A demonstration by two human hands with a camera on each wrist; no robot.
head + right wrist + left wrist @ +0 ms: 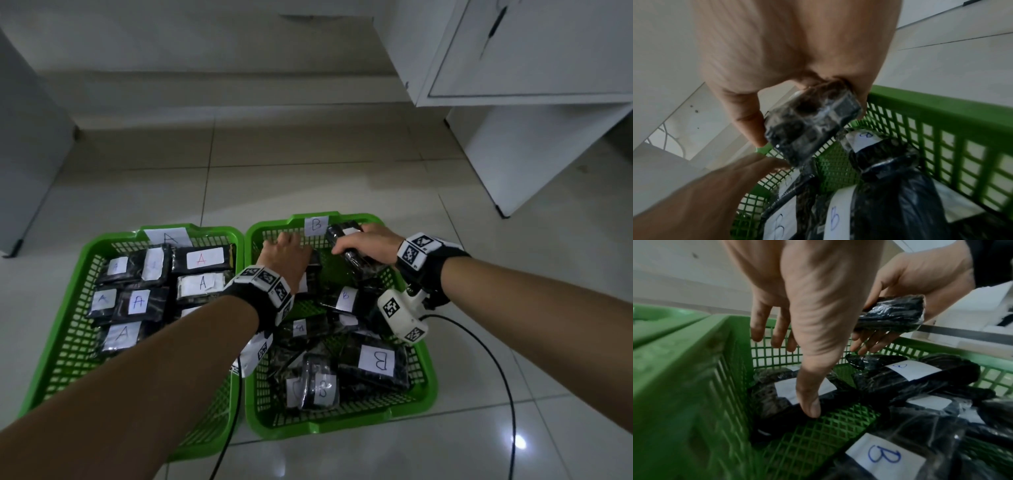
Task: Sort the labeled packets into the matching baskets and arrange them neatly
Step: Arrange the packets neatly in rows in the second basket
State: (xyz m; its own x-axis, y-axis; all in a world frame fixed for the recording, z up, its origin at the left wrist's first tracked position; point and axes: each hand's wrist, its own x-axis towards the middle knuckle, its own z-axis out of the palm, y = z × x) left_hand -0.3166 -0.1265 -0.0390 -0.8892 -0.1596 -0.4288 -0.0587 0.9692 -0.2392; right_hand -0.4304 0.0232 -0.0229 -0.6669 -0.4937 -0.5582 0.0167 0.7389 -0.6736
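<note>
Two green baskets sit side by side on the floor: basket A (pixel 85 253) on the left and basket B (pixel 424 373) on the right, each with a paper letter tag on its far wall. Both contain several black wrapped packets with white labels. My right hand (pixel 363 245) grips one black packet (pixel 346 236) (pixel 892 314) (pixel 809 125) above the far end of basket B. My left hand (pixel 287 248) (pixel 809 407) reaches into the far left corner of basket B with straight, spread fingers, its thumb touching a labeled packet (pixel 785 389) lying there.
A white cabinet (pixel 534 102) stands at the back right and a grey panel (pixel 30 154) at the left. Black cables (pixel 503 387) run over the tiled floor beside basket B. Packets marked B (pixel 375 361) fill the near half of basket B.
</note>
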